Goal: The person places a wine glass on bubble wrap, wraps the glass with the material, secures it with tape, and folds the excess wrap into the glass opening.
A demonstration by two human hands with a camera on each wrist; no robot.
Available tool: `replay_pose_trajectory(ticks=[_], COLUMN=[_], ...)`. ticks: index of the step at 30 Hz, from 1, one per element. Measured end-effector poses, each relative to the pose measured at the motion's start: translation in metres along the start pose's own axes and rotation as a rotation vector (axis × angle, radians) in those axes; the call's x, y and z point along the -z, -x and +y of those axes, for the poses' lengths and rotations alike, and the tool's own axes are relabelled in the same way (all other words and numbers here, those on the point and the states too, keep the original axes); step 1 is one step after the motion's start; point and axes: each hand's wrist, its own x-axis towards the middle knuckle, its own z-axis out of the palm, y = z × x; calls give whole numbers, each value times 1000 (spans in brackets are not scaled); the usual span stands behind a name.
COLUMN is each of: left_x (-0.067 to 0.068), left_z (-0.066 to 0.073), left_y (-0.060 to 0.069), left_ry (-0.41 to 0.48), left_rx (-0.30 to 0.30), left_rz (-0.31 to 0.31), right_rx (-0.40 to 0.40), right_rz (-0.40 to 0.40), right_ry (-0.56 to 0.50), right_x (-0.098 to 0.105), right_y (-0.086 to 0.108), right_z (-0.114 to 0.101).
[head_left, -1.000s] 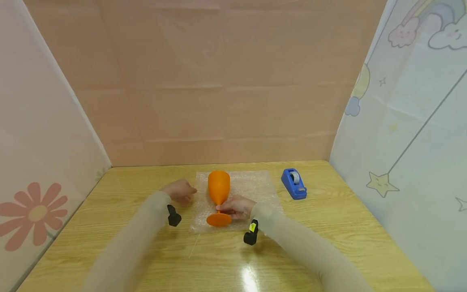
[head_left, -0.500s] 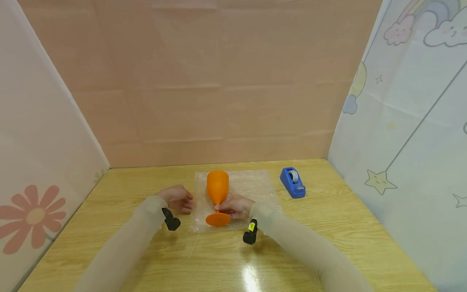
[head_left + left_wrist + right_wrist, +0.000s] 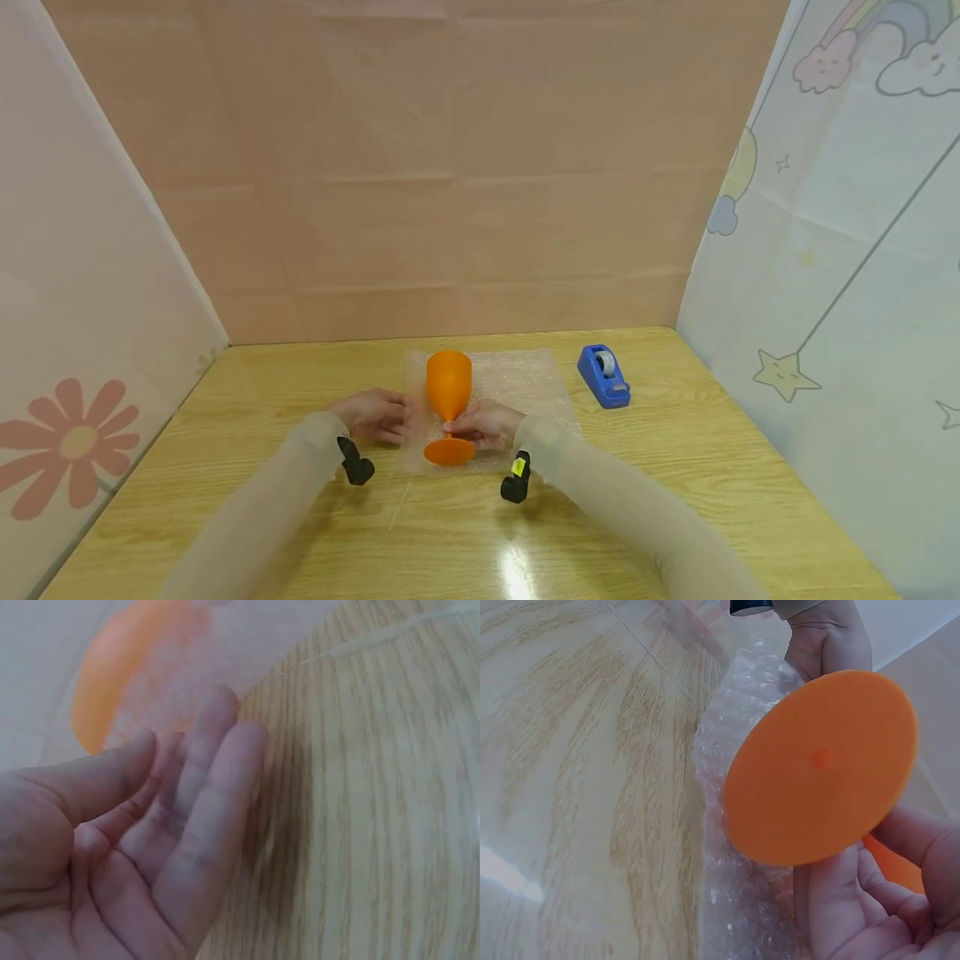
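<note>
Since 0.5 s ago, the left hand [image 3: 372, 414] has moved slightly rightward, to the left edge of the bubble wrap [image 3: 517, 375], and the near left corner of that sheet has shifted inward. Its fingers lie loosely bent, with the thumb close to the forefinger; whether they pinch the edge, the pictures cannot tell. On the wrap, left of its middle, the orange goblet [image 3: 450, 379] lies on its side, bowl pointing away from the person and round foot toward them. The right hand [image 3: 487, 423] pinches its stem between thumb and fingers, just above the foot. Right of the wrap, apart from it, a blue tape dispenser [image 3: 603, 379] stands on the wooden table [image 3: 675, 467].
</note>
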Motion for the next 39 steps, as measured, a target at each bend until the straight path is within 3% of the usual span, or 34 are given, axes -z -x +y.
replay_pose_trajectory(ticks=[22,30,39], left_x=[-12,-14,-19], left_z=[-3,0,3], left_y=[-14,-12,-12], left_ry=[101,123,143], left_rx=[-54,-65,-60], left_rz=[-80,-107,-67], right_rx=[-21,-15,-25], right_rz=[0,-5,3], right_ry=[-24,-3,-6], right_x=[-1,-1,-1], right_y=[-2,-2,-2], right_z=[0,-1,-2])
